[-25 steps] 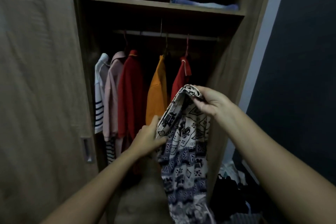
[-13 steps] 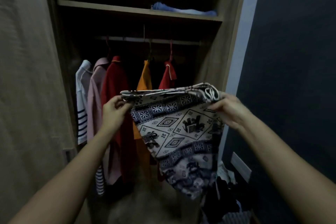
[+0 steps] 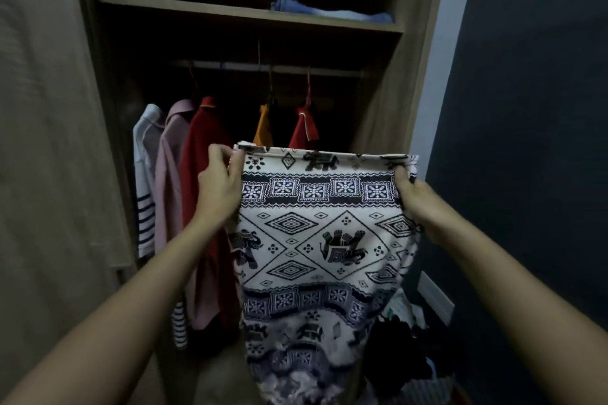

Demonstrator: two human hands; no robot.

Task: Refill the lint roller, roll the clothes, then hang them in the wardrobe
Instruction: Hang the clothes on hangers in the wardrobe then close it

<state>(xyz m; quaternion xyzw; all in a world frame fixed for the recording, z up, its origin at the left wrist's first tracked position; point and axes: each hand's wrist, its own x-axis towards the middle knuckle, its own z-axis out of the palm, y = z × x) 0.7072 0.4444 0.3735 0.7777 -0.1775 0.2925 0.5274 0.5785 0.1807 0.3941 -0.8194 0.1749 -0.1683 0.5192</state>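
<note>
I hold a white garment with a dark elephant and diamond print point(image 3: 316, 240) spread flat in front of the open wardrobe point(image 3: 388, 102). My left hand point(image 3: 220, 187) grips its top left corner and my right hand point(image 3: 416, 200) grips its top right corner, so the top edge is pulled straight and level. The cloth hangs down from there toward the floor. Behind it runs the hanging rail point(image 3: 263, 67) with several hangers. No lint roller is in view.
On the rail hang a white striped shirt point(image 3: 144, 181), a pink shirt point(image 3: 171, 194), a red garment point(image 3: 200, 174), an orange one point(image 3: 262, 131) and another red one point(image 3: 304, 128). Folded blue cloth point(image 3: 329, 11) lies on the upper shelf. Loose clothes point(image 3: 408, 339) are piled on the floor at right.
The garment went from bunched and hanging from my right hand to stretched wide between both hands. My left hand moved up to its top left corner, and the top edge is now level.
</note>
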